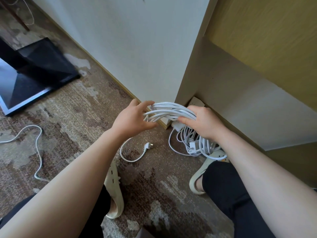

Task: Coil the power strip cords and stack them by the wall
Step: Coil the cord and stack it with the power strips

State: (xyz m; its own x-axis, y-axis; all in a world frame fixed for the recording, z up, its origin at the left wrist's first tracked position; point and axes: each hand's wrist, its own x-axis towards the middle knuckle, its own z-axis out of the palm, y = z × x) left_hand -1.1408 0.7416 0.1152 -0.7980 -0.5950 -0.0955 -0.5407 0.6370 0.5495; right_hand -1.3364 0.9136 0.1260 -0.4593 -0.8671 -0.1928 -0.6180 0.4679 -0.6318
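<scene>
I hold the bundle of white, round, plastic-sheathed power cord loops (169, 111) in the air before the corner of the white wall (137, 48), above the mottled brown carpet floor (77, 109). My right hand (204, 123) grips one end of the loops with curled fingers (184, 119); my left hand (132, 117) meets the other end with fingers spread, thumb under and forefinger over the strands. I judge the cord light, smooth and springy, so it wants to uncoil; it is best held across all strands at the bend. Its free tail with white angled plug (147, 146) lies on the floor below. No containers show; a heap of already gathered white cords and strips (195, 143) rests by the wall.
</scene>
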